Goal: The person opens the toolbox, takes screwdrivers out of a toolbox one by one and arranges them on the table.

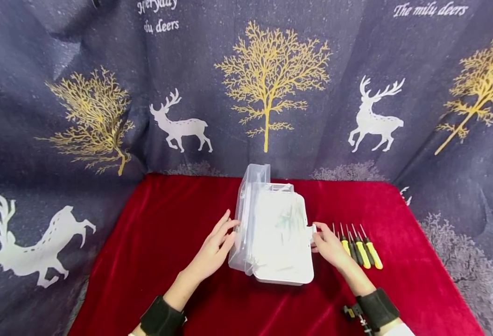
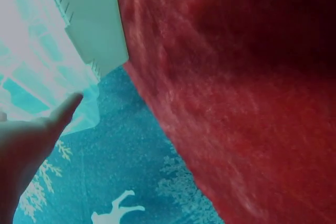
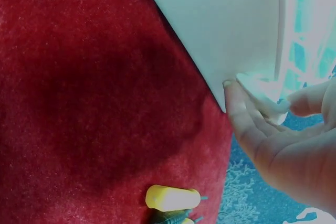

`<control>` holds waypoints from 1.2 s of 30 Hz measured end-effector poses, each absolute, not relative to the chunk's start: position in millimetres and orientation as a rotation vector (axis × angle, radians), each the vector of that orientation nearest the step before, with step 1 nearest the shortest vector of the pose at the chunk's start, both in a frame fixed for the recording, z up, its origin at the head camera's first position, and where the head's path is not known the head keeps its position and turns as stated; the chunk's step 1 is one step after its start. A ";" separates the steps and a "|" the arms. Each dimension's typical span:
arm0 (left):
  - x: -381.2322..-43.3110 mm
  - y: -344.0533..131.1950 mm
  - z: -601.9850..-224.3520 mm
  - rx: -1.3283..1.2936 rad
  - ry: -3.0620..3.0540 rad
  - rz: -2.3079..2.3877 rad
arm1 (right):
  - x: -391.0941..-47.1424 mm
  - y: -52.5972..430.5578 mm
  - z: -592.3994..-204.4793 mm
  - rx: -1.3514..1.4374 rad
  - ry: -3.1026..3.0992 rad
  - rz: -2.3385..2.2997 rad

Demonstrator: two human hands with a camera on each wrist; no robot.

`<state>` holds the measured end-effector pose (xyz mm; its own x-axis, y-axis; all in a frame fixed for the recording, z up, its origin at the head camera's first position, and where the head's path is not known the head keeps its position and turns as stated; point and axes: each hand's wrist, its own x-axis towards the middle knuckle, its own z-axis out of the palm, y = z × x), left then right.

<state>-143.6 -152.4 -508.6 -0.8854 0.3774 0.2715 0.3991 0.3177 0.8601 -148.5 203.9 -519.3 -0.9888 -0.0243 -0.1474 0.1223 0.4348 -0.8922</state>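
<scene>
A white plastic storage box [image 1: 284,242] stands in the middle of the red cloth. Its clear plastic lid [image 1: 241,233] is raised along the left side, and hazy contents inside are too washed out to tell. My left hand [image 1: 217,245] rests its extended fingers against the lid's outer face; the left wrist view shows the thumb [image 2: 65,109] in front of the clear plastic. On the box's right side, my right hand [image 1: 328,245] pinches a small white latch [image 3: 262,98] between thumb and fingers.
Several screwdrivers [image 1: 362,252] with yellow and black handles lie side by side just right of my right hand. Red cloth [image 1: 166,233] covers the table. Behind it hangs a dark curtain [image 1: 229,130] printed with trees and deer.
</scene>
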 end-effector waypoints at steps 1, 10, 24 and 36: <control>-145.6 -149.4 -508.8 -0.749 -2.537 -1.698 | -148.6 204.6 -518.7 0.072 2.541 -1.599; -156.0 -123.5 -501.4 -0.880 -2.586 -1.550 | -147.4 203.1 -516.2 0.091 2.415 -1.663; -153.6 -70.0 -486.7 -1.003 -2.606 -0.644 | -156.8 207.0 -522.2 0.164 2.315 -1.794; -147.1 -46.1 -487.3 -1.001 -2.643 -0.341 | -154.5 212.7 -524.9 0.190 2.108 -1.924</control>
